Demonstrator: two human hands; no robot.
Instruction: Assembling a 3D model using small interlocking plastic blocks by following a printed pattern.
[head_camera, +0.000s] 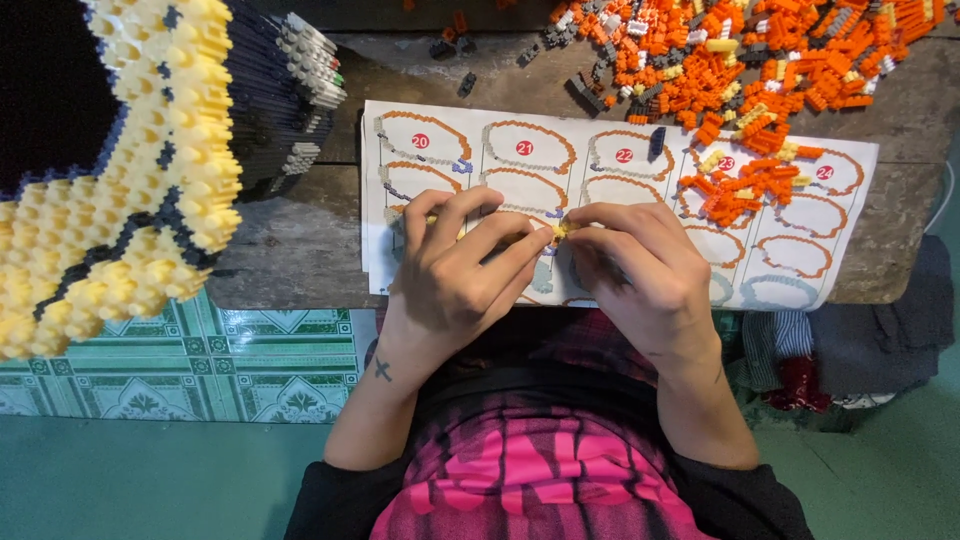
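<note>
My left hand (462, 262) and my right hand (640, 262) meet over a white instruction sheet (850, 170) printed with numbered building steps. Between the fingertips of both hands sits a small pale yellow brick piece (559, 229). Both hands pinch it, fingers curled. Most of the piece is hidden by my fingers. A small heap of orange bricks (745, 185) lies on the sheet to the right of my right hand.
A large pile of orange, yellow, white and grey bricks (740, 50) covers the wooden table (300, 240) at the back right. A big yellow and dark brick model (130, 170) stands at the left. Folded clothes (860, 340) lie at the right. Tiled floor (200, 370) shows below.
</note>
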